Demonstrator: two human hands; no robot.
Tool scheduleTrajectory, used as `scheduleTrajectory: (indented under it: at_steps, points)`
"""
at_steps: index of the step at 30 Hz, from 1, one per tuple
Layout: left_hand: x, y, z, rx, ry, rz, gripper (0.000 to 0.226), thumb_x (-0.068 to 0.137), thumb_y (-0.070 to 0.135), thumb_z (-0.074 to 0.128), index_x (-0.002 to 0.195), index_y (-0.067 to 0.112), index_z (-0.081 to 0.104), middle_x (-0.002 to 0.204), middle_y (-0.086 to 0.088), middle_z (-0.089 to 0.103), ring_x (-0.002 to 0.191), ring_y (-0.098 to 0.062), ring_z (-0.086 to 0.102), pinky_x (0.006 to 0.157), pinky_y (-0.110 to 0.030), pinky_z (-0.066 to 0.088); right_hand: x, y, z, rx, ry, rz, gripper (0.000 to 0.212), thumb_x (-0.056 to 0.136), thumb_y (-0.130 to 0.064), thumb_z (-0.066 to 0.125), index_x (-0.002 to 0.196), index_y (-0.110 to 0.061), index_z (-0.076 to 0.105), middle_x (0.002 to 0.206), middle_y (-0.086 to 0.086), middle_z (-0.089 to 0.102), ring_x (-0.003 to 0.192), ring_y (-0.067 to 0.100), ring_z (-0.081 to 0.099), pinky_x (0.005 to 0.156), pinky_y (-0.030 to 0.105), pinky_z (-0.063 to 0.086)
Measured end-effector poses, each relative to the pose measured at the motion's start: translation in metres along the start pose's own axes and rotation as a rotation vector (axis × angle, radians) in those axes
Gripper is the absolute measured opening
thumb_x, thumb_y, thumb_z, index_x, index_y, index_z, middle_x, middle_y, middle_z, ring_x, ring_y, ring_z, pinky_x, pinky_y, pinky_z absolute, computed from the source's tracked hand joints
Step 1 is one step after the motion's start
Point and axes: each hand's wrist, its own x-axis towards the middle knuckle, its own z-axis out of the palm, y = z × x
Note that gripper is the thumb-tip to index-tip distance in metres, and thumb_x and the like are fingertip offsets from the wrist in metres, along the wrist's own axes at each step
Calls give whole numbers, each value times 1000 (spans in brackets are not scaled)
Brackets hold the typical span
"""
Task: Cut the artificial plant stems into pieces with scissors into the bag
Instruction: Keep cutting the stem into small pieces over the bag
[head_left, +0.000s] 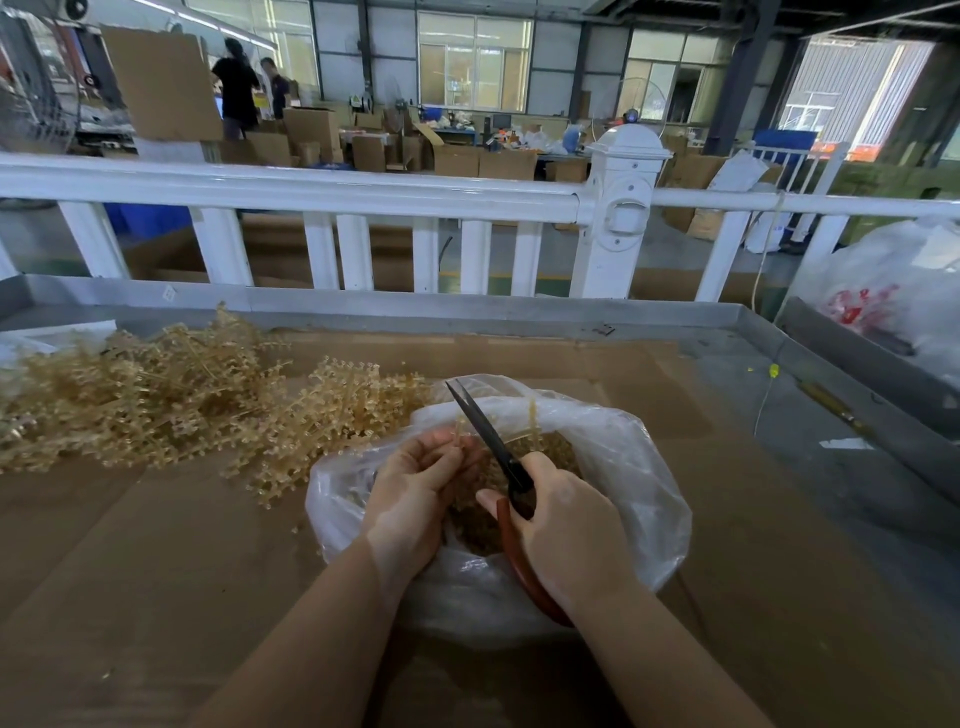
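tan plastic stems (156, 400) lie heaped on the cardboard-covered bench (156, 545), well to the left of the fingers and waiting their turn. nearer in, the left hand (415, 499) hovers over the mouth of the clear bag (623, 467), palm turned up, its fingers (441, 457) curled round one thin stem piece (460, 434) that stands up just beside the blades. to the right of those fingers, the scissors (493, 447) point up and away, blades nearly closed, so a snip looks just made or about to start. the right hand (566, 540) grips the red handles, thumb through the upper loop, wrist angled inward over the bag. cut bits already fill the bag beneath both hands. next, i judge, the held stem needs feeding between reopened blades, kept above the bag's opening.
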Motion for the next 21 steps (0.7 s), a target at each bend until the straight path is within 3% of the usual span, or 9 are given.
scheduleTrajectory:
  at_steps: [6,9,13,16,21]
  points:
    - [0,-2,-3,62,-9,97,25,91,-12,46,88,12,52,79,-13,69,71,-17,71,60,-23,57,-2,1,-1,-8,33,12,31,88,-60,49,93,-30,50,80,-12,57,71,2,51,64,11,37]
    - [-2,-2,-2,80,6,93,24,92,-9,47,82,8,60,79,-10,67,68,-15,69,60,-22,56,-3,1,-2,-7,43,20,30,88,-59,50,92,-30,50,78,-12,57,69,1,50,58,6,31]
    - [-5,1,0,20,-27,55,30,89,-12,47,105,5,66,103,-13,68,95,-21,66,81,-28,58,-5,0,-2,9,78,21,26,87,-55,56,91,-29,52,75,-14,55,66,-1,46,53,4,27]
    - [-8,3,2,51,-4,72,39,85,-16,49,113,7,64,113,-19,60,103,-27,60,93,-36,51,-6,-1,-3,21,79,11,27,86,-55,57,91,-29,53,74,-15,53,66,0,45,55,4,27]
    - [-5,1,-1,14,-33,127,49,77,-23,50,109,11,66,93,-10,68,83,-15,68,72,-25,59,-9,3,-3,22,35,-24,34,84,-57,54,104,-30,54,87,-14,54,80,2,47,67,6,29]
